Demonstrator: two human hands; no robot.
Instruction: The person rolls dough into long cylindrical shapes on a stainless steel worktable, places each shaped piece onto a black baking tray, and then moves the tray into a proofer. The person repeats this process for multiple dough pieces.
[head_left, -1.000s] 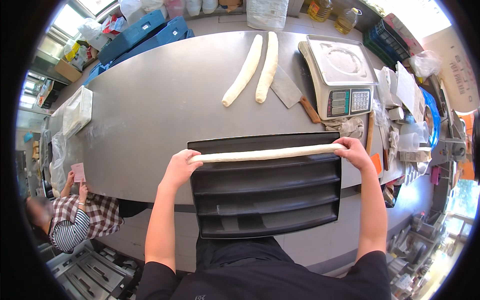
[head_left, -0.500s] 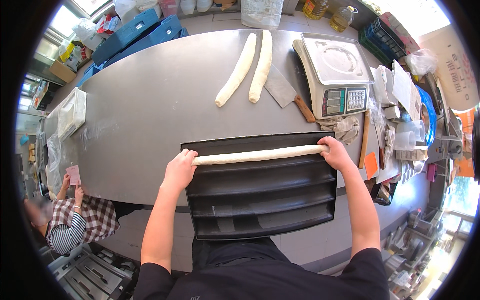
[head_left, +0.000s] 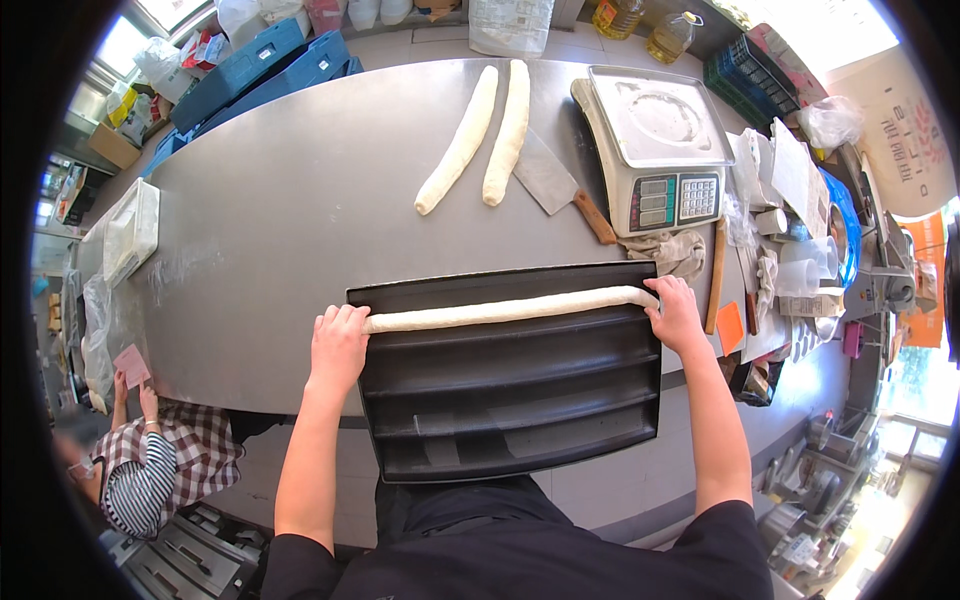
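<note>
One end of dough rope (head_left: 510, 309): pinched in left hand (head_left: 339, 348)
Other end: pinched in right hand (head_left: 677, 314)
Middle, between grips: over far part of black tray (head_left: 515, 390)
Beyond grips: two dough rolls (head_left: 460, 145)

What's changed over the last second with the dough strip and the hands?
The dough strip's right end now bends toward the person; earlier it ran nearly straight. No clear release shows: the left hand and right hand remain at its ends. Black tray, cleaver and scale stayed put.
</note>
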